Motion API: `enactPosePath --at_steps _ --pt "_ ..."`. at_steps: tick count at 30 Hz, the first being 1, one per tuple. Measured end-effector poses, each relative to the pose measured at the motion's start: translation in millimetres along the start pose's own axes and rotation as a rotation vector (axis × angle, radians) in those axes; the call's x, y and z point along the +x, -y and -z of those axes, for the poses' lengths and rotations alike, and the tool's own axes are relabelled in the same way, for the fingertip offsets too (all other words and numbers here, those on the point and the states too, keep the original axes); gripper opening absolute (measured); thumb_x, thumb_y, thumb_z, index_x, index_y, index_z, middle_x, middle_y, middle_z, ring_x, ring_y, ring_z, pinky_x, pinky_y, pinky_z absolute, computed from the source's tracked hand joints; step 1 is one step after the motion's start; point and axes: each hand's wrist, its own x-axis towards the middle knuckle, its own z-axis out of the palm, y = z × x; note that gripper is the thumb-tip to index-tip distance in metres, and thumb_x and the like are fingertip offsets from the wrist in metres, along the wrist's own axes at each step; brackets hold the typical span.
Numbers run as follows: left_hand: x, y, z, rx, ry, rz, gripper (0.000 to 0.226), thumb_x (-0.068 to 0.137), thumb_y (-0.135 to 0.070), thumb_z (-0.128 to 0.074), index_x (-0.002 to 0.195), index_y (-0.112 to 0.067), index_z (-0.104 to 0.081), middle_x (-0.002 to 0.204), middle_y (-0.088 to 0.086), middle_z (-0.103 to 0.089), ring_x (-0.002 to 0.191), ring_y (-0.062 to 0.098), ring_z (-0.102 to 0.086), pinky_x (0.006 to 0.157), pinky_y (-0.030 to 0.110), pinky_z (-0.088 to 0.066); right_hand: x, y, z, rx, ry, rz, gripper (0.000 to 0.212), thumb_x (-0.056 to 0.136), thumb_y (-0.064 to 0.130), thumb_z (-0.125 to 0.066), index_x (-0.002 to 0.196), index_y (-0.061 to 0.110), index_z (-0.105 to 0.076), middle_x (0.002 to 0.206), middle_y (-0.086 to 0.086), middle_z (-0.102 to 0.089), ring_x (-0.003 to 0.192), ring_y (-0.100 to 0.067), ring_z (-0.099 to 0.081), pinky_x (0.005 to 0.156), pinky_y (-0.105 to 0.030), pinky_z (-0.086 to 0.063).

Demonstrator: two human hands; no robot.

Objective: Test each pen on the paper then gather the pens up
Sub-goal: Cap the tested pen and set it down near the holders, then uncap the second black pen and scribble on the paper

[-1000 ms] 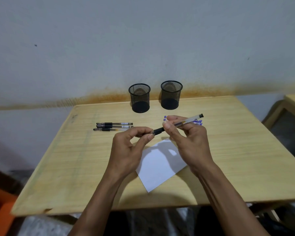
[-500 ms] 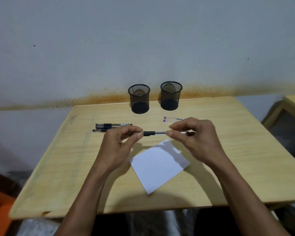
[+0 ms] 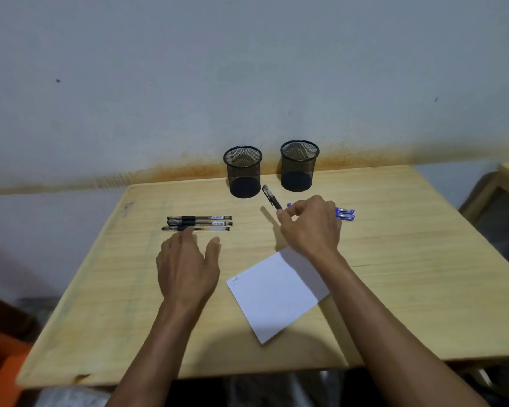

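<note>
the right hand (image 3: pixel 310 227) is held above the table (image 3: pixel 394 259), a black pen (image 3: pixel 271 196) pinched in curled fingers, its long axis angled up-left toward the mesh cups (image 3: pixel 243 171). the left hand (image 3: pixel 187 265) is spread flat, fingers relaxed, its fingertips seemingly touching the nearest of three black pens (image 3: pixel 197 223) laid left-right.

Two black mesh cups (image 3: pixel 242 171) upper centre. Black-capped clear pens (image 3: pixel 199 223) centre left; blue-capped pens (image 3: pixel 345 214) centre right. White paper (image 3: pixel 276 292), dark scribble. Pale wood-grain table (image 3: pixel 409 259).

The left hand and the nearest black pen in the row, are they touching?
Cannot tell. In the head view the left hand reaches its fingertips right to the nearest black pen, but neither contact nor a gap shows plainly.
</note>
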Motion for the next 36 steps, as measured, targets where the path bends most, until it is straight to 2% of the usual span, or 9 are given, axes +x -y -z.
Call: enactPosePath --at_steps 4,9,12,15,17,20,23,27,36 --pt "9.0 14.1 -13.5 0.215 0.034 0.033 0.061 0.091 -0.057 -0.044 0.119 -0.004 -0.057 0.125 0.015 -0.059 0.123 0.034 -0.048 0.106 0.05 -0.035 19.8 11.1 -28.0 -0.172 0.053 -0.09 0.021 0.088 0.03 -0.063 0.096 0.015 -0.075 0.111 -0.004 -0.064 0.117 -0.029 -0.049 0.091 -0.043 -0.038" --pt "7.3 20.7 -21.8 0.254 0.134 0.051 0.082 0.093 -0.066 -0.028 0.148 -0.005 -0.033 0.16 0.014 -0.028 0.15 0.027 -0.016 0.12 0.05 -0.013 25.0 15.8 -46.8 -0.343 0.048 -0.083 0.018 0.09 0.026 -0.065 0.102 0.013 -0.066 0.121 -0.005 -0.06 0.124 -0.029 -0.046 0.1 -0.047 -0.034" --pt "7.1 20.6 -21.6 0.257 0.157 0.064 0.086 0.093 -0.068 -0.023 0.153 -0.006 -0.024 0.164 0.012 -0.017 0.152 0.025 -0.007 0.122 0.05 -0.007 25.1 13.1 -50.3 -0.432 0.044 -0.055 0.021 0.092 0.032 -0.063 0.102 0.014 -0.067 0.123 -0.006 -0.058 0.125 -0.029 -0.043 0.102 -0.049 -0.032" --pt "7.4 19.2 -20.9 0.252 0.183 0.087 0.087 0.093 -0.069 -0.021 0.155 -0.007 -0.018 0.166 0.011 -0.011 0.153 0.024 -0.002 0.122 0.05 -0.003 21.9 12.5 -55.6 -0.425 -0.057 0.044 0.029 0.092 0.042 -0.061 0.104 0.018 -0.07 0.121 -0.003 -0.059 0.119 -0.026 -0.046 0.101 -0.048 -0.034" --pt "6.9 18.7 -21.0 0.261 0.19 0.096 0.088 0.093 -0.068 -0.02 0.156 -0.007 -0.016 0.166 0.01 -0.01 0.153 0.024 0.0 0.123 0.05 -0.001 17.2 18.0 -61.1 -0.331 -0.079 0.186 0.028 0.091 0.045 -0.063 0.105 0.023 -0.072 0.119 0.0 -0.061 0.115 -0.023 -0.048 0.099 -0.043 -0.035" --pt "5.8 18.2 -20.4 0.265 0.186 0.1 0.086 0.094 -0.068 -0.021 0.156 -0.008 -0.016 0.166 0.009 -0.01 0.153 0.023 0.0 0.123 0.05 -0.001 12.8 35.0 -71.5 -0.195 0.048 0.344 0.026 0.091 0.048 -0.064 0.104 0.029 -0.075 0.115 0.002 -0.065 0.111 -0.021 -0.049 0.091 -0.04 -0.034" --pt "5.5 18.2 -19.8 0.269 0.185 0.101 0.086 0.094 -0.067 -0.021 0.156 -0.008 -0.015 0.166 0.009 -0.009 0.153 0.023 0.0 0.123 0.05 -0.001 16.3 50.0 -87.0 -0.18 0.144 0.434 0.027 0.094 0.047 -0.062 0.108 0.029 -0.077 0.112 0.001 -0.065 0.108 -0.022 -0.049 0.089 -0.04 -0.033" --pt "6.0 18.4 -20.3 0.284 0.174 0.095 0.086 0.093 -0.068 -0.02 0.156 -0.008 -0.017 0.166 0.009 -0.011 0.153 0.023 -0.001 0.122 0.05 -0.003 27.6 61.5 -103.1 -0.238 0.23 0.464 0.027 0.094 0.047 -0.063 0.109 0.029 -0.078 0.112 -0.001 -0.065 0.109 -0.025 -0.048 0.094 -0.045 -0.037" --pt "6.3 18.6 -21.3 0.293 0.162 0.096 0.085 0.094 -0.067 -0.021 0.155 -0.008 -0.02 0.165 0.009 -0.015 0.153 0.024 -0.004 0.122 0.05 -0.005 50.6 68.7 -113.9 -0.28 0.321 0.48 0.021 0.089 0.042 -0.073 0.099 0.025 -0.082 0.102 0.0 -0.073 0.108 -0.024 -0.049 0.081 -0.039 -0.031"
